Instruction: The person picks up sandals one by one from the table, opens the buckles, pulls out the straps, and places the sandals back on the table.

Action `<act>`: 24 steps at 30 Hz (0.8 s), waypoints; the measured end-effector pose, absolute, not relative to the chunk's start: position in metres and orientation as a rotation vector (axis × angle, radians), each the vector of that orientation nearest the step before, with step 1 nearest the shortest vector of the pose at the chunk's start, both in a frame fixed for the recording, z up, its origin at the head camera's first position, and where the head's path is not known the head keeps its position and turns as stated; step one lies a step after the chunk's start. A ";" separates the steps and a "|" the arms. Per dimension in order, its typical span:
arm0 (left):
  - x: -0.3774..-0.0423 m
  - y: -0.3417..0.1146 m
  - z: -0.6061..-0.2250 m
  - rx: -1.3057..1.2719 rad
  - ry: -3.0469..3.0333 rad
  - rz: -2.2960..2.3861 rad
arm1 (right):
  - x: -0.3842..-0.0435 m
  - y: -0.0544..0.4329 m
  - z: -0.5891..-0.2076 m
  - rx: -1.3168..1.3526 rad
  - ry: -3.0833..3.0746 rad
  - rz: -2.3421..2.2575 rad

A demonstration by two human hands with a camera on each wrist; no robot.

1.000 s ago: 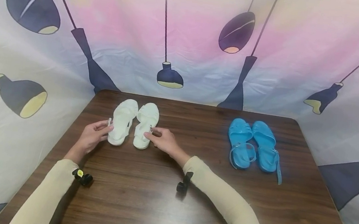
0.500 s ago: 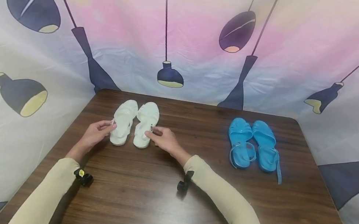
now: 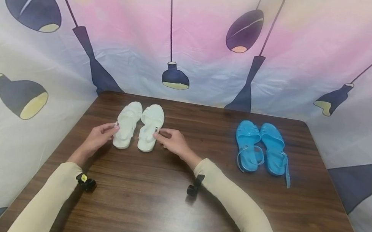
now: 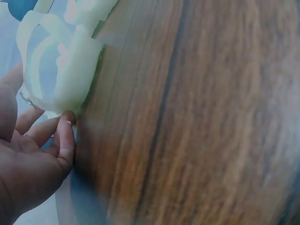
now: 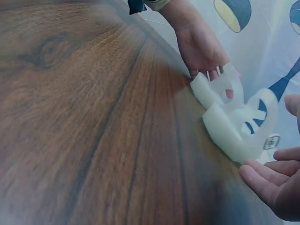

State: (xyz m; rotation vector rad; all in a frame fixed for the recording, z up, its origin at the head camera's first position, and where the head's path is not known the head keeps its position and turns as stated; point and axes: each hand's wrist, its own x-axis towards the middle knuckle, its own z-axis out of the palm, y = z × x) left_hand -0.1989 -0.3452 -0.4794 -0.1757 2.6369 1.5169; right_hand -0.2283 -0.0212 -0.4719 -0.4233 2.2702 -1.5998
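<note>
- Left wrist view: left hand (image 4: 37, 164) cut off at left, white sandal (image 4: 77, 75) at top.
- Right wrist view: right hand (image 5: 281, 185) cut off at right.
- Head view: sleeves (image 3: 47, 199) cut off at bottom.

Your left hand (image 3: 98, 137) touched the outer side of the left white sandal (image 3: 124, 134); your right hand (image 3: 175, 143) touched the right white sandal (image 3: 148, 135). Two blue sandals (image 3: 250, 164) sat well apart, to the right on the brown surface (image 3: 149, 192).
</note>
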 end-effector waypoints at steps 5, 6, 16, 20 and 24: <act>-0.193 -0.338 -0.469 -0.196 2.800 1.584 | -0.229 -0.006 -0.461 -0.503 2.368 -1.573; -0.193 -0.335 -0.467 -0.184 2.857 1.600 | -0.229 -0.003 -0.458 -0.527 2.391 -1.574; -0.183 -0.272 -0.435 0.267 3.138 1.732 | -0.222 0.041 -0.425 -0.727 2.556 -1.657; -0.181 -0.242 -0.429 0.546 3.161 1.665 | -0.214 0.064 -0.419 -0.710 2.623 -1.670; -0.182 -0.210 -0.428 0.804 3.148 1.583 | -0.206 0.091 -0.418 -0.644 2.684 -1.631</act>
